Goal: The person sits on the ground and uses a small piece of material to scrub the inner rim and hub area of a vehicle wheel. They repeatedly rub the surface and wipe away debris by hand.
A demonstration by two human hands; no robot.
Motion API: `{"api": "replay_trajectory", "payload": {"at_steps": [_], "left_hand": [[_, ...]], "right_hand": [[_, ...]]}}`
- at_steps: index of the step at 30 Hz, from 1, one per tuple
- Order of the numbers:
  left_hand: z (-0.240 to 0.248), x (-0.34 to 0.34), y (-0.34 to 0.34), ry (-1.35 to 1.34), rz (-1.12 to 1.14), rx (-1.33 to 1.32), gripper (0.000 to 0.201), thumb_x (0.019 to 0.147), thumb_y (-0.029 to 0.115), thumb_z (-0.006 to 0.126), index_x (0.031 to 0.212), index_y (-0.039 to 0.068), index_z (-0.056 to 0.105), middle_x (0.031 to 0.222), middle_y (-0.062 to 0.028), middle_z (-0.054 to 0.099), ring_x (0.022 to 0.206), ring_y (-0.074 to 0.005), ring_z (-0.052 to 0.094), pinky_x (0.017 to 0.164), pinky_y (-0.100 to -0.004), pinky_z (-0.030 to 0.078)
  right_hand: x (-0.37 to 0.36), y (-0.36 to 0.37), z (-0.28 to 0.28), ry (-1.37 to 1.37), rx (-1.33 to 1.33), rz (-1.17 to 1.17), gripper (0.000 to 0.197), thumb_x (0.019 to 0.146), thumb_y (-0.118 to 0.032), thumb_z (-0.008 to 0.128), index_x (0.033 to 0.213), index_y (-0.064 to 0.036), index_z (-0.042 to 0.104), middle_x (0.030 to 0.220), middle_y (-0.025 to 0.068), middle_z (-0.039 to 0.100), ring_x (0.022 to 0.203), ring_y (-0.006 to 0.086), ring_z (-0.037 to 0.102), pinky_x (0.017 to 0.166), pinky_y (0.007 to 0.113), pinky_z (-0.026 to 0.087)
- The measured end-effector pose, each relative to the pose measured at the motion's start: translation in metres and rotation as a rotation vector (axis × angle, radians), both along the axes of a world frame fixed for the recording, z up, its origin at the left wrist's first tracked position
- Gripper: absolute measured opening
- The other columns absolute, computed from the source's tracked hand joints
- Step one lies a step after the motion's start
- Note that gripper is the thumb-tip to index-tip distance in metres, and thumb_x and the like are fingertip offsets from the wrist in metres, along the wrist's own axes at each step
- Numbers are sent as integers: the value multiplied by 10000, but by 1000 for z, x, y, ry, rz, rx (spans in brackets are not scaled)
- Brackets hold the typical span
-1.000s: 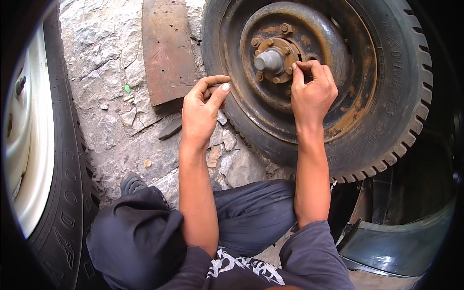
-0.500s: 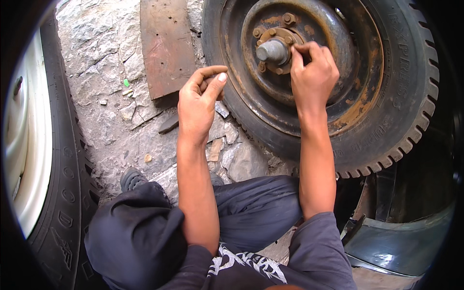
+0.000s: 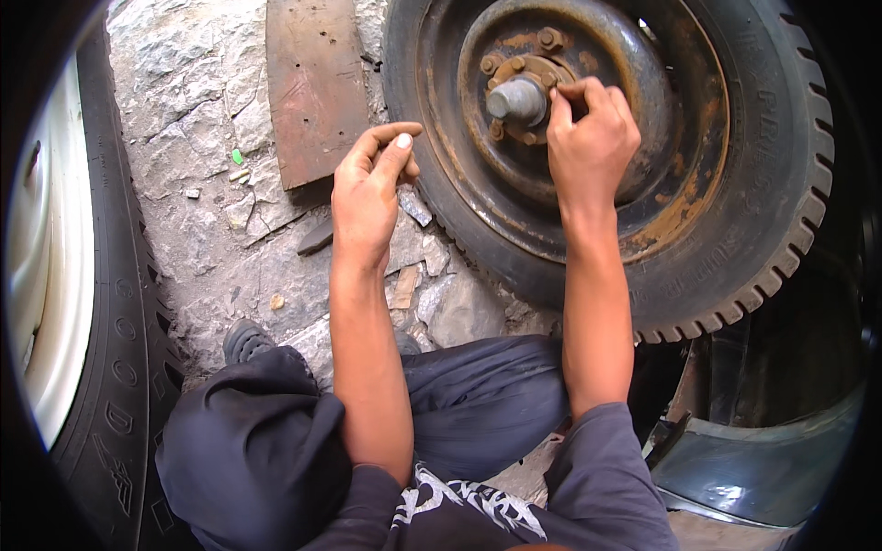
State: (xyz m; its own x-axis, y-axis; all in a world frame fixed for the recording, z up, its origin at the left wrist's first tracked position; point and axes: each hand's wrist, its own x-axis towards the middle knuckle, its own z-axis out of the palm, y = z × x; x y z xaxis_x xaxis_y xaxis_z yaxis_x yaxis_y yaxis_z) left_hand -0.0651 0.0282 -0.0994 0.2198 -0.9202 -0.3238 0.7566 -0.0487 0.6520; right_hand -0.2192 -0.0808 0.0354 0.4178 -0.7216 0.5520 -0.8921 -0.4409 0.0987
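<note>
A rusty wheel [image 3: 496, 197] with a black tyre [image 3: 684, 243] fills the upper right. From its middle sticks a grey cylindrical hub end [image 3: 517, 100], ringed by a rusty flange with several bolts. My right hand [image 3: 593, 138] is closed in a pinch at the right side of this flange, on a hub bolt mostly hidden by the fingertips. One neighbouring bolt [image 3: 549, 79] shows just above them. My left hand [image 3: 367, 188] hovers by the tyre's left edge, fingers half bent and thumb apart from them. Nothing shows in it, and it does not touch the wheel.
A worn reddish-brown board [image 3: 317, 92] lies on the rough stone ground [image 3: 197, 101] left of the wheel. Another tyre [image 3: 119, 321] with a cream rim stands along the left edge. A dark glossy curved panel [image 3: 763, 459] is at lower right. A dark flat piece [image 3: 317, 237] lies below the board.
My left hand has shifted slightly left, away from the tyre. The right hand keeps its pinch at the flange, and the view has moved a little.
</note>
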Motion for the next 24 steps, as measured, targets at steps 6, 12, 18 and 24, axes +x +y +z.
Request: {"api": "replay_trajectory", "payload": {"at_steps": [6,12,18,24], "left_hand": [[-1,-5,3,12,-30,45,261,1082,176,670,1242,-17,744,897,-6,648,834,-88,579,799,-254,474],[-3,2,4,-15,9,48,235,1084,167,661,1204,-14,753,881,1,646,845,-91,574,809,-260,466],[0,0,0,-5,21,41,217,1089,169,654,1166,-11,750,876,-4,643,836,-92,564,813,-265,460],[-2,-1,5,-19,1,45,249,1102,201,644,1187,-13,740,880,0,639,844,-91,572,820,-267,469]], "right_hand": [[-8,12,2,-78,40,-37,86,868,-52,827,929,-40,767,867,171,690,786,385,701,717,472,551],[-1,7,0,-28,-5,-12,89,866,-41,826,934,-46,768,879,162,695,793,370,710,717,472,555],[-1,5,3,-51,13,-14,101,860,-27,825,943,-37,769,859,157,685,774,352,701,710,456,553],[-8,16,5,-70,52,-33,101,874,-56,848,939,-30,775,853,148,703,763,310,708,706,420,548]]}}
